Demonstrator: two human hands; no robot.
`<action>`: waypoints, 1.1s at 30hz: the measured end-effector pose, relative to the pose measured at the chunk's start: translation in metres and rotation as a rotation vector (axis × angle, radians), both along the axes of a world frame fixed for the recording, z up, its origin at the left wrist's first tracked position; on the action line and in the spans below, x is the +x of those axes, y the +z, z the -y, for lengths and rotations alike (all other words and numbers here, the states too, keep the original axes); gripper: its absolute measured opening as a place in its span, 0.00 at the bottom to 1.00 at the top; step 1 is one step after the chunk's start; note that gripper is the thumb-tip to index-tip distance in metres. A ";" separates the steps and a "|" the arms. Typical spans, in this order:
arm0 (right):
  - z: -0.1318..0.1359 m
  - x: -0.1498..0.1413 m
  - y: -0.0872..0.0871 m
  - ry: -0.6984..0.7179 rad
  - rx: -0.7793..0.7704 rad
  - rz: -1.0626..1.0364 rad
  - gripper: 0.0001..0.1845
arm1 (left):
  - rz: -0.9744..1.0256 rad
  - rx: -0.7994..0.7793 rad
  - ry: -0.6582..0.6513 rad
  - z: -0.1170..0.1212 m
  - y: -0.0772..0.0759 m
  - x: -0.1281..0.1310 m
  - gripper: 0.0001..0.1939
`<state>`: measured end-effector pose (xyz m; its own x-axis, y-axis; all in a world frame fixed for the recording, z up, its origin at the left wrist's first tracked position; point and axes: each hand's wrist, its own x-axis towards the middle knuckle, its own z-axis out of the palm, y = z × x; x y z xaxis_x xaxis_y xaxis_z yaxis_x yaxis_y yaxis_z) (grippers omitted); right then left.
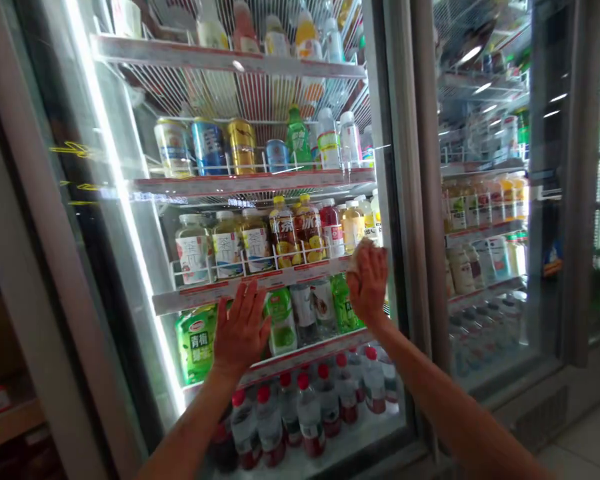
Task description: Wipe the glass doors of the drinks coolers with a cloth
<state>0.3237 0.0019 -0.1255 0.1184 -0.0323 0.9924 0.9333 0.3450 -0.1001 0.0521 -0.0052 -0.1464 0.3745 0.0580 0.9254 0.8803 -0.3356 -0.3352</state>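
Note:
My left hand (240, 328) lies flat with its fingers stretched out, at the glass door of a lit drinks fridge, in front of the lower shelves. To the right, my right hand (370, 285) is up at the same glass near the door's metal frame (405, 200). A pale, crumpled cloth (362, 248) shows beneath its fingers, pressed toward the glass. Behind the pane, close to the hands, are brown iced-tea bottles (309, 230), a green pouch (196, 343) and a green-labelled bottle (281, 321).
Red-capped bottles (310, 410) fill the bottom of the fridge, and cans (241, 145) stand on a higher shelf. A bright light strip (115, 167) runs down the left side. Another stocked fridge (485, 227) stands at the right, beside a tiled floor (590, 440).

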 end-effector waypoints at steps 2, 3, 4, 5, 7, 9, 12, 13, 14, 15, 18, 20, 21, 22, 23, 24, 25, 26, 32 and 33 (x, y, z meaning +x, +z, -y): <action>0.005 -0.027 -0.009 0.030 -0.064 0.192 0.31 | 0.000 0.001 -0.014 0.000 0.002 -0.001 0.35; 0.007 -0.033 -0.013 0.041 -0.098 0.286 0.30 | 0.001 0.000 -0.018 0.000 0.003 -0.001 0.35; 0.008 -0.033 -0.017 0.043 -0.122 0.350 0.29 | 0.001 -0.002 -0.018 0.001 0.003 -0.001 0.35; 0.007 -0.025 -0.021 0.034 -0.126 0.365 0.28 | 0.000 -0.006 -0.016 0.002 0.003 -0.001 0.35; 0.003 0.003 -0.024 -0.014 -0.082 0.228 0.28 | 0.003 -0.015 -0.011 0.002 0.002 -0.001 0.35; -0.003 0.031 -0.025 -0.068 -0.005 -0.036 0.28 | 0.006 -0.022 -0.008 0.002 0.002 0.000 0.35; -0.002 0.031 -0.026 -0.075 0.044 -0.207 0.29 | 0.012 -0.006 -0.006 0.002 0.001 0.001 0.35; 0.002 0.019 -0.029 -0.055 0.018 -0.153 0.30 | 0.010 -0.002 -0.005 0.002 0.001 0.001 0.35; 0.007 0.003 -0.033 -0.026 -0.026 -0.052 0.30 | 0.009 -0.001 -0.005 0.002 0.002 0.001 0.35; 0.012 -0.013 -0.037 0.007 -0.082 0.084 0.31 | 0.011 -0.003 -0.006 0.003 0.002 0.002 0.35; 0.024 -0.036 -0.051 0.070 -0.204 0.410 0.30 | 0.036 -0.022 -0.019 0.005 0.002 0.004 0.35; 0.023 -0.019 -0.056 0.047 -0.194 0.365 0.29 | 0.057 -0.033 -0.026 0.005 0.000 0.006 0.35; 0.020 -0.005 -0.056 0.018 -0.167 0.260 0.29 | 0.061 -0.036 -0.028 0.005 -0.001 0.007 0.35; 0.016 0.011 -0.055 -0.011 -0.129 0.133 0.29 | 0.063 -0.038 -0.028 0.004 -0.001 0.007 0.35; 0.012 0.024 -0.054 -0.034 -0.087 0.012 0.29 | 0.065 -0.037 -0.026 0.004 -0.002 0.008 0.35; 0.008 0.032 -0.052 -0.047 -0.049 -0.081 0.29 | 0.067 -0.032 -0.020 0.003 -0.003 0.009 0.35; 0.005 0.034 -0.050 -0.047 -0.023 -0.132 0.29 | 0.067 -0.023 -0.013 0.002 -0.003 0.009 0.35; 0.005 0.029 -0.050 -0.033 -0.017 -0.136 0.29 | 0.066 -0.011 -0.006 0.001 -0.003 0.009 0.35; 0.024 -0.034 -0.069 0.096 -0.193 0.348 0.29 | 0.061 0.018 0.010 0.004 0.000 0.009 0.34; 0.025 -0.029 -0.071 0.092 -0.206 0.390 0.29 | 0.072 0.007 0.011 0.006 -0.002 0.010 0.33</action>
<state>0.2945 -0.0231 -0.1966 -0.2730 0.1636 0.9480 0.8811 0.4381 0.1781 0.0624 -0.0112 -0.1483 0.3066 0.0553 0.9502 0.9057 -0.3241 -0.2733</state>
